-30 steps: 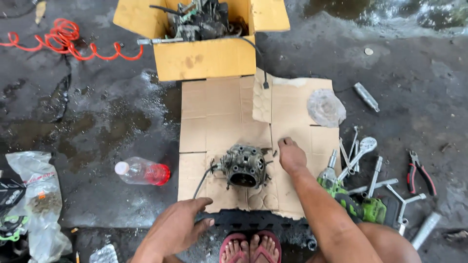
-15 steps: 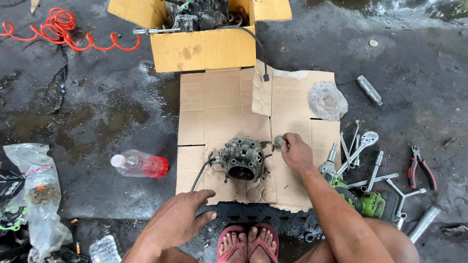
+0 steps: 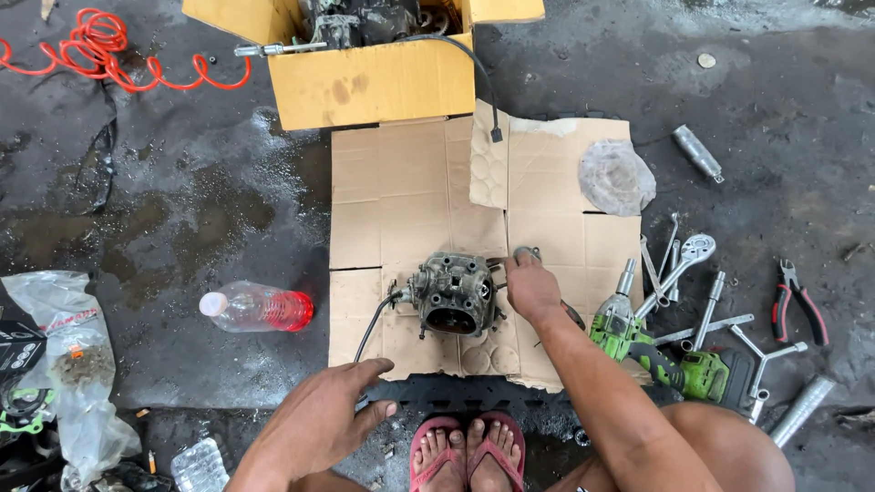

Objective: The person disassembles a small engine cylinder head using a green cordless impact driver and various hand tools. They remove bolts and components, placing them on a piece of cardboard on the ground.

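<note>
A grey metal engine cylinder head [image 3: 453, 293] lies on flattened cardboard [image 3: 410, 191] on the wet ground. My right hand [image 3: 530, 284] rests just to its right, fingers closed on a small dark metal part [image 3: 525, 252] near the head's upper right corner. My left hand [image 3: 319, 421] hangs lower left over the cardboard's near edge, fingers spread, holding nothing. A black cable [image 3: 369, 326] runs from the head's left side toward that hand.
A yellow box of engine parts [image 3: 365, 82] stands at the top. Wrenches [image 3: 679, 260], a green power tool [image 3: 652, 351] and red-handled pliers [image 3: 797, 301] lie right. A plastic bottle with red liquid [image 3: 257, 307] lies left, a red coiled hose [image 3: 118, 55] top left. My sandalled feet [image 3: 465, 451] sit below.
My right hand has moved from the cardboard beside the cylinder head up to its upper right corner and closed on a small part. The left hand has barely moved.
</note>
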